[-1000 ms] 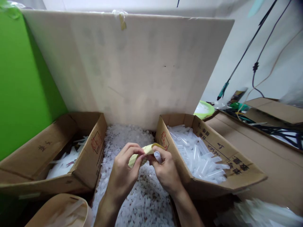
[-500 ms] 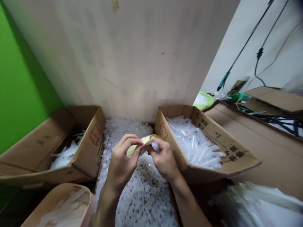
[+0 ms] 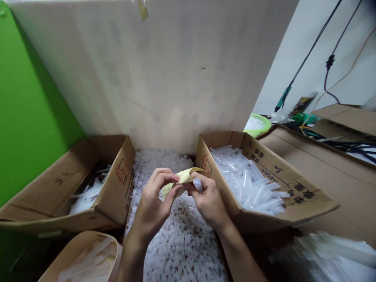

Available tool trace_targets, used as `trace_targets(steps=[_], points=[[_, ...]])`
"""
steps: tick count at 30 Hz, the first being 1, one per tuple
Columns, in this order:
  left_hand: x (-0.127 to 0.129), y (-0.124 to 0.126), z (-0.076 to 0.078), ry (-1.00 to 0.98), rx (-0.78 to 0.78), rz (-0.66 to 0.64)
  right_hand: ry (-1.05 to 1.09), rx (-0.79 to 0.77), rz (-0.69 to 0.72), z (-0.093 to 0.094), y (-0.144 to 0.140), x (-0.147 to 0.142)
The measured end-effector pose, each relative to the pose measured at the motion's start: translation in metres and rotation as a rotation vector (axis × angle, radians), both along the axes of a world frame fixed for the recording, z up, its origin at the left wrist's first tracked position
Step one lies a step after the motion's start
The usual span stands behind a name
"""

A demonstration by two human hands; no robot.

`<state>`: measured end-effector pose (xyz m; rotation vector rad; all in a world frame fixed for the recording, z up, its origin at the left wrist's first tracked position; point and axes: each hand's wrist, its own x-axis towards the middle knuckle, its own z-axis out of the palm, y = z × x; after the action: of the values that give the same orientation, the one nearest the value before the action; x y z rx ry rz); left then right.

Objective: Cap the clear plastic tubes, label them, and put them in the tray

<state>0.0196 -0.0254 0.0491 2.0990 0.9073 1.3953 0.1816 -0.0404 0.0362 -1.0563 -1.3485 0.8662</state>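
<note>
A pale yellow strip of printed labels (image 3: 185, 176) is stretched between my two hands, its free end curling up at the right. My left hand (image 3: 157, 196) is closed on the strip's left part, thumb and fingers pinching it. In my right hand (image 3: 208, 199) a translucent white plastic tube (image 3: 198, 185) is gripped, its round end poking up by the thumb. The right thumb and fingertip are at the strip's lower edge; whether they also pinch it cannot be made out. Under both hands lies a mass of small white plastic pieces (image 3: 182, 250).
A cardboard box (image 3: 264, 172) full of similar tubes stands at the right. At the left are another cardboard box (image 3: 113, 188) with white pieces inside and a beige bin (image 3: 117, 254) holding clear strips. A pale panel (image 3: 176, 78) rises behind. Cables (image 3: 329, 64) hang at the upper right.
The strip's right end has come up free and now curls above my right hand. My hands stay close together, and the whole view has shifted slightly.
</note>
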Motion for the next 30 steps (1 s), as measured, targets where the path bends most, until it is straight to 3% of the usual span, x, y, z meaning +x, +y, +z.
trace_targets(steps=[9, 15, 19, 25, 30], points=[[0.006, -0.004, 0.001, 0.082, 0.080, 0.018, -0.017, 0.007, 0.007, 0.001, -0.001, 0.000], [0.005, -0.005, 0.001, 0.013, -0.099, -0.016, -0.019, -0.018, -0.010, 0.001, -0.001, 0.001], [0.008, -0.008, 0.003, -0.095, -0.209, -0.035, -0.106, 0.049, -0.003, -0.001, -0.002, 0.000], [0.014, -0.012, 0.008, -0.106, -0.289, -0.018, -0.312, 0.217, -0.088, -0.008, 0.000, -0.001], [0.016, -0.009, 0.005, -0.100, -0.314, -0.002, -0.387, 0.248, -0.089, -0.013, 0.003, 0.000]])
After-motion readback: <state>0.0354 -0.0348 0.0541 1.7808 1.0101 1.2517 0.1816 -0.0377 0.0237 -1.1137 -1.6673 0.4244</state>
